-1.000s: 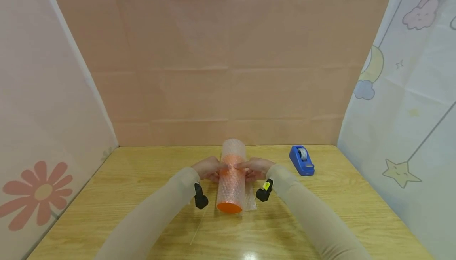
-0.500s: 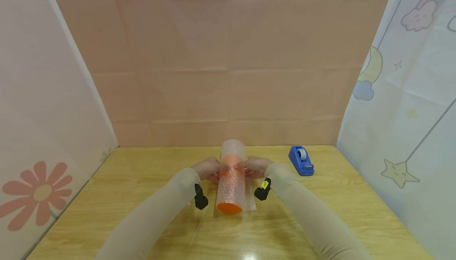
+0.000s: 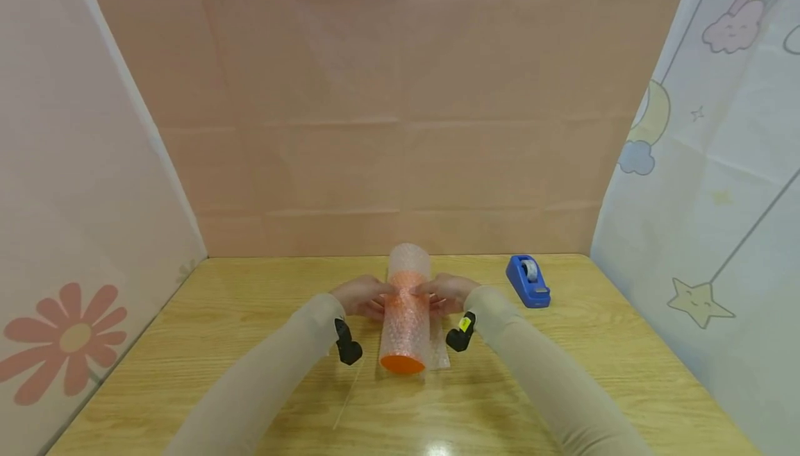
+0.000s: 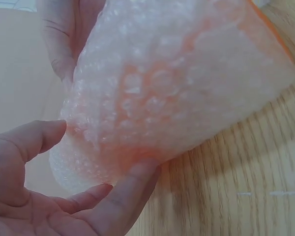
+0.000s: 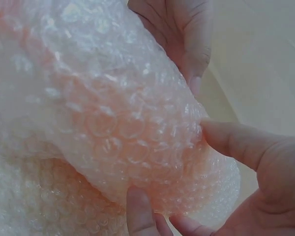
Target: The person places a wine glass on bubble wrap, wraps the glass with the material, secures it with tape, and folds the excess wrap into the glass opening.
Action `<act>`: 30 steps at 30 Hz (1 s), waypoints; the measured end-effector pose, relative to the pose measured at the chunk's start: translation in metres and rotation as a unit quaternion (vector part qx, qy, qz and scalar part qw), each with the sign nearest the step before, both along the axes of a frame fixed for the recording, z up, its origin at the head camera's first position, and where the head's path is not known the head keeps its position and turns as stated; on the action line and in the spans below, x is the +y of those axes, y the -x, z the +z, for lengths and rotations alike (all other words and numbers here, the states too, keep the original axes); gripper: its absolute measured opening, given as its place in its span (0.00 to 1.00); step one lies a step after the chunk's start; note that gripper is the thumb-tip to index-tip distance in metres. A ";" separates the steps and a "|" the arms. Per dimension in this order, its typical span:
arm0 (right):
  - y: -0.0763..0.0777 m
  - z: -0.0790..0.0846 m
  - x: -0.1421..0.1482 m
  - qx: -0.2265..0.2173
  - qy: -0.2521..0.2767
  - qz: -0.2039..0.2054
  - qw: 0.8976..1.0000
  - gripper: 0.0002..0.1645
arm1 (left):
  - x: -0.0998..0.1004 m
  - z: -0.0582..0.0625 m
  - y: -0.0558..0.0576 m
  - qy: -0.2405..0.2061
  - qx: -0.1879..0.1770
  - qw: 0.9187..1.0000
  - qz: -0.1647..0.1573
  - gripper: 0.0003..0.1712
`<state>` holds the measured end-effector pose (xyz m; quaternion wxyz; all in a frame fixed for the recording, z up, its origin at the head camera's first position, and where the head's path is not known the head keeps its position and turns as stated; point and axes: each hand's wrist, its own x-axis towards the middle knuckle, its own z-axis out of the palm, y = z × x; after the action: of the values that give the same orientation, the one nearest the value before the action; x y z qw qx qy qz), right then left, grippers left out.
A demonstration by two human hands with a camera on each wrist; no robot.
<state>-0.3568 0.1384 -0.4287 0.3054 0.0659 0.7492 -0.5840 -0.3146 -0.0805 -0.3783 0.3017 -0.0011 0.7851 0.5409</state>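
An orange cylinder wrapped in clear bubble wrap [image 3: 406,331] lies on the wooden table, its orange end facing me. From the left side my left hand [image 3: 364,296] holds it, thumb on top and fingers low against the side. My right hand [image 3: 446,293] grips the opposite side the same way, its thumb close to the left one. In the left wrist view the thumb [image 4: 51,135] and fingertips touch the bubbly surface. The right wrist view shows my right thumb [image 5: 231,140] on the wrap, while a loose flap of bubble wrap [image 5: 54,196] spreads out beneath the roll.
A blue tape dispenser [image 3: 528,281] with a roll of tape stands at the back right of the table [image 3: 250,303]. Behind the table hangs a peach backdrop [image 3: 400,130], with patterned cloth walls at both sides. A thin pale strip [image 3: 347,397] lies left of the roll.
My left hand and wrist have shifted slightly to the left. The wrapped cylinder and my right hand stay nearly in place.
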 end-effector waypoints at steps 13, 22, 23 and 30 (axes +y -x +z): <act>-0.015 0.018 -0.006 -0.001 0.008 -0.009 1.000 0.44 | -0.003 -0.005 -0.001 -0.015 -0.004 1.000 0.007 0.22; -0.039 0.046 -0.018 -0.001 0.012 0.008 1.000 0.35 | -0.011 -0.004 0.000 -0.019 0.007 1.000 -0.012 0.19; -0.041 0.048 -0.020 -0.002 0.016 0.009 1.000 0.33 | -0.013 -0.003 0.000 -0.014 0.011 1.000 -0.016 0.20; -0.043 0.048 -0.029 -0.006 0.039 0.008 0.999 0.33 | -0.020 0.001 0.001 0.005 0.023 1.000 -0.019 0.18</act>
<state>-0.3141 0.1093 -0.3810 0.3165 0.0517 0.7245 -0.6101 -0.3158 -0.1007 -0.3773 0.2941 0.0250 0.7945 0.5307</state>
